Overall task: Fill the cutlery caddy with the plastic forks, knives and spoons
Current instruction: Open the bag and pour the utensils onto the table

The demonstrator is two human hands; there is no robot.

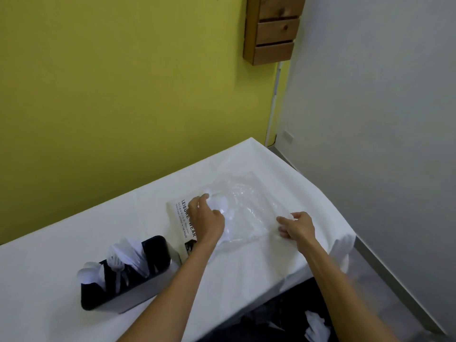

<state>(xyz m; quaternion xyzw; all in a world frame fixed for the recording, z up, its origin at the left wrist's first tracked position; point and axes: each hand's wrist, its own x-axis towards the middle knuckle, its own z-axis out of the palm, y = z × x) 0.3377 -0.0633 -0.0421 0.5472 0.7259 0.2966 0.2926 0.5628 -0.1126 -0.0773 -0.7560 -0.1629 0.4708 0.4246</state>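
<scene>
A dark cutlery caddy (150,287) stands at the near left of the white table (61,280), with white plastic spoons (90,275), forks (116,261) and other white cutlery upright in its compartments. A clear plastic bag (249,201) printed "LEISURE WEAR" lies further right with white plastic spoons (219,202) on or in it. My left hand (207,218) reaches onto the bag, fingers curled round the white spoons. My right hand (297,227) pinches the bag's right edge, where a small white piece shows between its fingers.
A yellow wall runs behind the table and a grey wall stands to the right. A wooden drawer unit (274,28) hangs high on the wall. The table's right edge drops off just beyond my right hand. White crumpled pieces (317,327) lie below on a dark surface.
</scene>
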